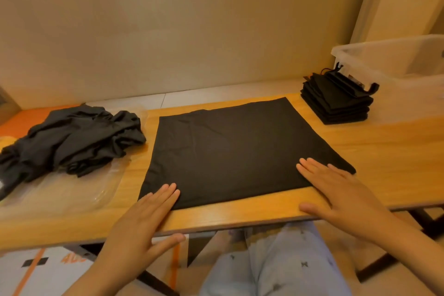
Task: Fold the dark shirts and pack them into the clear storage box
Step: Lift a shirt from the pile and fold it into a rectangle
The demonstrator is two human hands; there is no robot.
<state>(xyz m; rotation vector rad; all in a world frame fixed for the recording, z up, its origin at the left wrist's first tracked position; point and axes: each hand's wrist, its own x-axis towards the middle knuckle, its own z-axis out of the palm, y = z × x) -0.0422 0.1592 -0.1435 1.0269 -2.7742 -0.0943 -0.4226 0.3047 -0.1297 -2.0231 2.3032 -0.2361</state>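
Observation:
A dark shirt (235,151), folded into a flat rectangle, lies in the middle of the wooden table (384,151). My left hand (141,223) lies flat with straight fingers, its fingertips on the shirt's near left corner. My right hand (336,194) lies flat on the near right corner, fingers straight and spread. A heap of unfolded dark shirts (72,142) sits at the left. A stack of folded dark shirts (336,103) stands at the back right, beside the clear storage box (396,67).
Crinkled clear plastic wrap (79,194) lies under and in front of the unfolded heap. The table's near edge runs just under my hands. A wall stands close behind the table. My legs in pale trousers show below the edge.

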